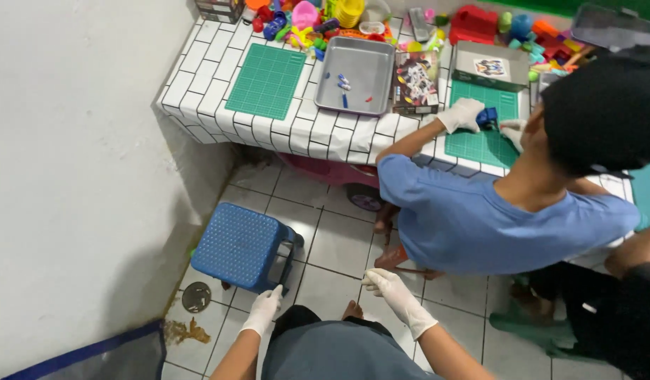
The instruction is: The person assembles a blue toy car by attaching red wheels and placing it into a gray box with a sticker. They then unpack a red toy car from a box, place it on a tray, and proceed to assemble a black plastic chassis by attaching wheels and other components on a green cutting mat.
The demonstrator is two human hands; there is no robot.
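I look down at the tiled floor in front of a white tiled counter (198,91). My left hand (263,308), in a white glove, touches the near corner of a blue plastic stool (242,244). My right hand (390,288), also gloved, hangs over the floor tiles with fingers spread and nothing in it. My dark trousers and a bare foot show below between the hands.
A person in a blue shirt (480,218) sits at the counter, gloved hands on a small blue toy (488,117) over a green cutting mat (483,134). Another green mat (266,81), a metal tray (355,74) and several colourful toys lie on the counter. A floor drain (196,296) is left.
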